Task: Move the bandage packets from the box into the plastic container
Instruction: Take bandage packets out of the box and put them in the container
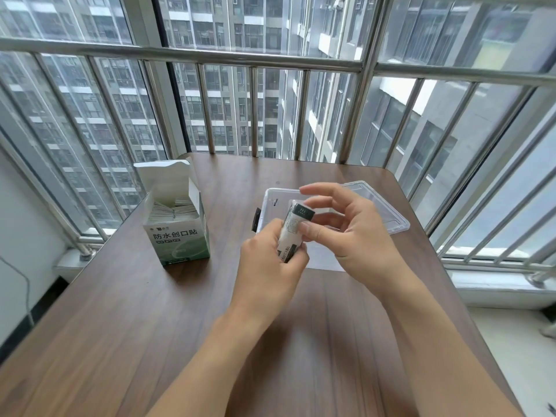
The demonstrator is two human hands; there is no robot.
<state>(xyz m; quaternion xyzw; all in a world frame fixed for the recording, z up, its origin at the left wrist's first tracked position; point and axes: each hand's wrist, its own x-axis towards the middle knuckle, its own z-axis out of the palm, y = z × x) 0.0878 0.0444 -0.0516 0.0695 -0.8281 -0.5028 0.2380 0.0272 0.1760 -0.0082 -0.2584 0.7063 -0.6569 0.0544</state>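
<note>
Windows [210, 94] with a metal railing [180, 57] fill the far side beyond the table [105, 341], a brown wood-grain top that carries everything else.

Clear plastic container [388, 212] lies open on the table's far right part, its rim partly hidden behind the hands; a dark latch [257, 218] shows on its left edge. Well to the left of the container stands the box [180, 236], upright, white and green with printed characters on its front, its top flap raised. Bandage packets [174, 209] stand packed on edge inside the box's open top.

Both forearms reach in from the near edge of the table and meet just above the near side of the container. The left hand [270, 266] is curled, knuckles toward the camera, its fingers and thumb wrapped around the lower end of a stack of packets [293, 233]. This stack, white with dark printed ends, is held tilted, its upper end leaning away and to the right, over the container's near-left part. The right hand [355, 233] is turned palm-left, thumb pressed against the stack's side, while the index and middle fingers touch near its dark upper end; the remaining fingers are spread loosely open above the container.
</note>
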